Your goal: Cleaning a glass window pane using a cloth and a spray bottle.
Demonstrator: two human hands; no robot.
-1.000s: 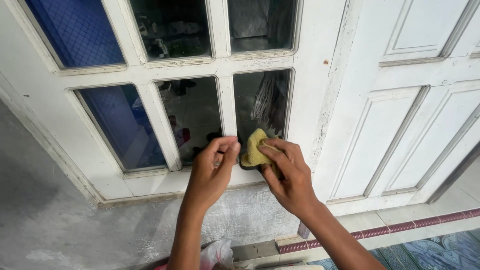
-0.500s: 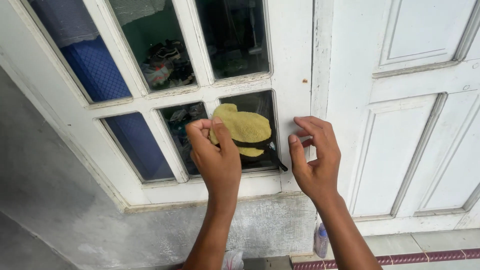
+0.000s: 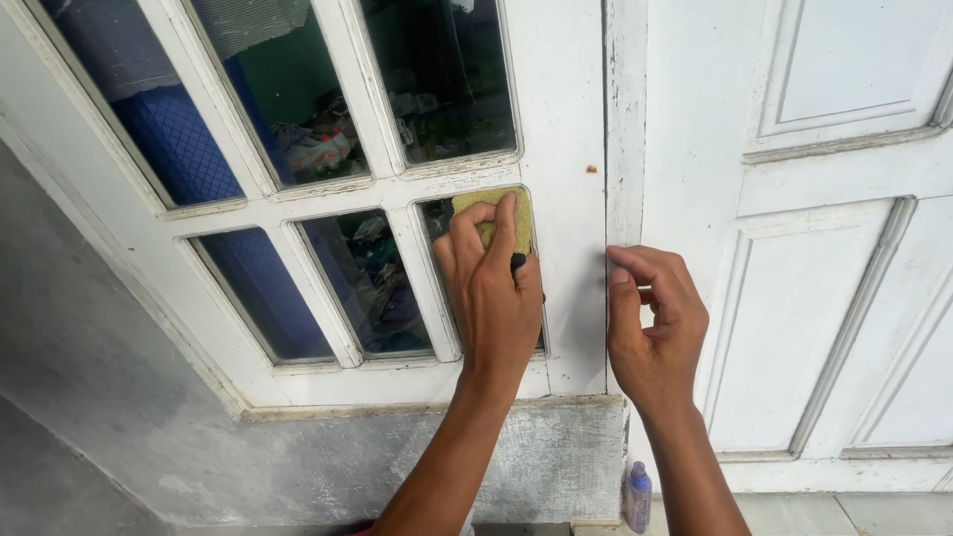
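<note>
My left hand [image 3: 491, 288] presses a yellow cleaning cloth [image 3: 518, 210] flat against the lower right glass pane [image 3: 442, 220] of a white window frame [image 3: 571, 248]. Only the cloth's top edge shows above my fingers; a dark strap peeks out by my forefinger. My right hand [image 3: 655, 323] hovers beside the frame's right upright, fingers loosely curled and apart, holding nothing.
A white panelled door [image 3: 814, 258] stands to the right of the window. A small blue-capped bottle [image 3: 637, 496] sits on the floor at the door's foot. Below the window is a grey concrete wall [image 3: 199, 457]. Other panes reflect clutter.
My left hand has slid up over the cloth and now flattens it on the pane. My right hand has drifted slightly down and curled. The view has shifted a little right.
</note>
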